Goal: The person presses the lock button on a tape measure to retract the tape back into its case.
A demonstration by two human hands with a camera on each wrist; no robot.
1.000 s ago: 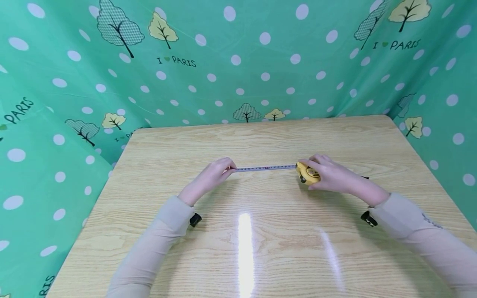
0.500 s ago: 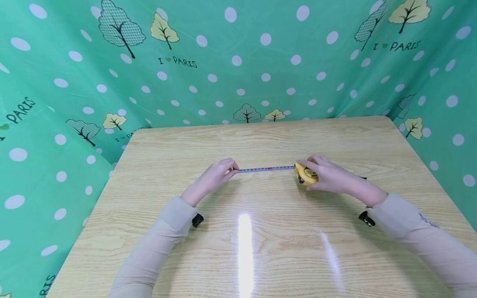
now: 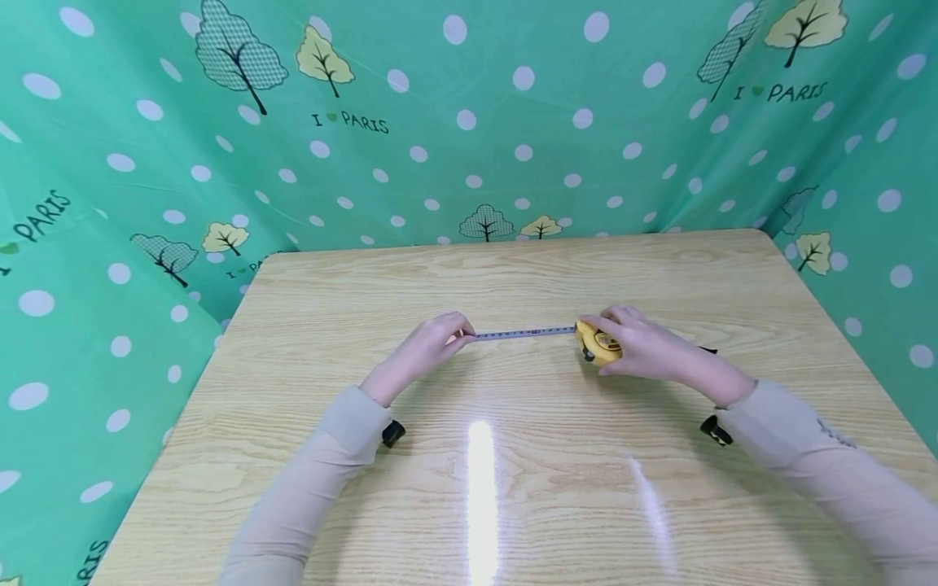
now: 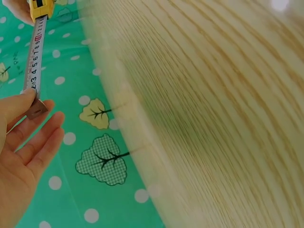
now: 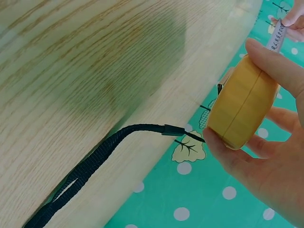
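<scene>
A yellow tape measure [image 3: 598, 343] is held up over the wooden table by my right hand [image 3: 645, 345], thumb on one edge and fingers on the other. Its printed blade [image 3: 523, 333] runs straight out to the left. My left hand [image 3: 432, 348] pinches the blade's end between thumb and index finger; the metal end hook [image 4: 36, 110] shows past the thumb in the left wrist view. The other fingers there are loosely extended. From the case hangs a black wrist strap [image 5: 90, 161], reaching down to the table in the right wrist view.
The light wooden table [image 3: 381, 505] lies below both hands. Green dotted curtains [image 3: 410, 98] surround its back and sides. A bright light reflection [image 3: 482, 496] falls on the tabletop. Black wrist cameras [image 3: 393, 433] sit under both forearms.
The tape measure and right hand have moved slightly left, while the left hand has moved slightly right. The visible stretch of blade between them has become shorter.
</scene>
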